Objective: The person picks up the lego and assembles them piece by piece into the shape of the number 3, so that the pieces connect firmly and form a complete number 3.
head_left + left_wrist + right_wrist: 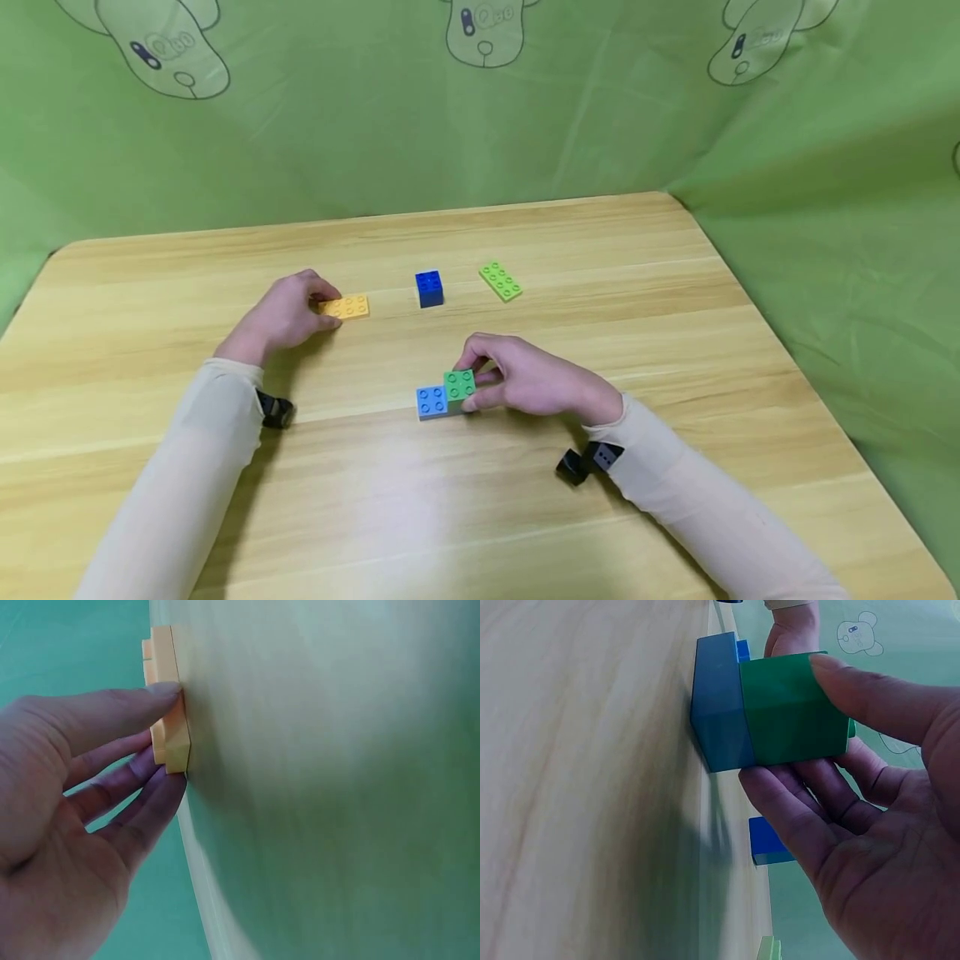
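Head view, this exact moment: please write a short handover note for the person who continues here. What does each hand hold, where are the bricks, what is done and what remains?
Left hand: fingers pinch the orange plate, which lies flat on the table.
Right hand: grips the green brick.
Done: green brick sits on one end of the light blue plate, near the table's middle.
Left: probably the orange plate, then the dark blue brick and the lime plate, both untouched at the far side.
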{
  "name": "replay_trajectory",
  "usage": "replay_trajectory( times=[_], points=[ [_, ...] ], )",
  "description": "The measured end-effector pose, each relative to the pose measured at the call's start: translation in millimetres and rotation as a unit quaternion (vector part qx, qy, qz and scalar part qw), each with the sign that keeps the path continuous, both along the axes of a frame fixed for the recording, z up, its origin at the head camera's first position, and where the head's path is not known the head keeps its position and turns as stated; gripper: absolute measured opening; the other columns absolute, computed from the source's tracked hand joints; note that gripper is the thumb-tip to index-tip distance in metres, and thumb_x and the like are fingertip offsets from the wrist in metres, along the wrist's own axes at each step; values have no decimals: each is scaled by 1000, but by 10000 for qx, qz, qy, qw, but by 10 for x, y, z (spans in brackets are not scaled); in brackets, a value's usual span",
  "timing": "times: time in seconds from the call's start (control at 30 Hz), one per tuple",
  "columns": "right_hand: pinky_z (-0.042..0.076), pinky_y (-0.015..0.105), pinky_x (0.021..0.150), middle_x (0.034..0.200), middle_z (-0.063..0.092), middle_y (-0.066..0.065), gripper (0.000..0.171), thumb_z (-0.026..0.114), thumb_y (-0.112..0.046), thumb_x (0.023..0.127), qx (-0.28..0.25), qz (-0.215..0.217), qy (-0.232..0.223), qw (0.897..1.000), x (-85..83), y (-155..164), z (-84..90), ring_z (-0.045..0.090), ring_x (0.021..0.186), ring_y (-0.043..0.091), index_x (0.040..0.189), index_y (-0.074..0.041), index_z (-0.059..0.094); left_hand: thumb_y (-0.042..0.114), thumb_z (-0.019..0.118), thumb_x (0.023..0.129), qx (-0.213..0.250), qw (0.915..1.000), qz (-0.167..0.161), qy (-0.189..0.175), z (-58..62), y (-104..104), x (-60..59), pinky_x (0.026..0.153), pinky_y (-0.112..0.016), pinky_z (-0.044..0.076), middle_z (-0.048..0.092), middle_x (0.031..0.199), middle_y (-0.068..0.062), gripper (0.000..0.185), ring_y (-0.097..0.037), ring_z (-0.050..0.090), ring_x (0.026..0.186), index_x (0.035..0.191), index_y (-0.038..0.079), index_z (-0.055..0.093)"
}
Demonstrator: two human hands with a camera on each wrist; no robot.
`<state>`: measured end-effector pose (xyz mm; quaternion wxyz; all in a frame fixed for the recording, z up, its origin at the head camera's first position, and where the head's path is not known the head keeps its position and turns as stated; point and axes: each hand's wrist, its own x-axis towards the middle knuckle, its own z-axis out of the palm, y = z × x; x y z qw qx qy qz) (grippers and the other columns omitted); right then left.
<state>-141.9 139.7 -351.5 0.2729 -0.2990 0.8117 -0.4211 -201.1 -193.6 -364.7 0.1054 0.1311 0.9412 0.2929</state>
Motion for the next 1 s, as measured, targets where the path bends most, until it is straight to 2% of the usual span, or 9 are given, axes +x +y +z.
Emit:
replay_trajectory(
  times=[0.17, 0.33, 0.57, 0.77, 1.0],
  points=[
    [51, 27, 91, 107, 59, 3, 27, 78, -10, 86, 52, 42, 2, 10000, -8, -6, 0, 59, 103, 17, 104, -9, 59, 4, 74, 86, 11, 9999, -117, 98, -25, -17, 12, 85, -44, 45, 56, 105, -16, 31, -31, 53, 94, 113, -6, 65],
    [51, 27, 91, 106, 60, 3, 26, 78, -9, 85, 19, 47, 11, 10000, 5, -4, -9, 59, 103, 17, 104, -8, 59, 6, 74, 86, 4, 9999, -149, 77, -50, -30, 16, 86, -45, 45, 56, 107, -17, 31, -32, 53, 95, 114, -6, 64],
    [51, 28, 91, 107, 60, 3, 27, 78, -10, 85, 38, 10, 2, 10000, 17, 2, -8, 60, 103, 17, 104, -8, 59, 8, 77, 85, 356, 9992, -97, 129, -38, -49, 46, 84, -42, 45, 57, 103, -15, 31, -30, 53, 94, 111, -4, 65],
    [51, 28, 91, 107, 60, 3, 27, 78, -10, 85, 12, 11, 35, 10000, 12, -7, -5, 60, 102, 17, 104, -8, 59, 8, 78, 84, 576, 9977, -195, 314, -24, -103, 116, 84, -41, 47, 58, 101, -13, 30, -28, 55, 93, 110, -3, 66],
    [51, 25, 90, 107, 59, 3, 28, 78, -9, 85, 19, 10, 7, 10000, 4, -7, -6, 60, 103, 16, 104, -8, 58, 8, 76, 86, 746, 9969, -114, 239, 3, -100, 234, 87, -42, 49, 57, 105, -13, 35, -28, 55, 97, 116, -4, 65]
  ],
)
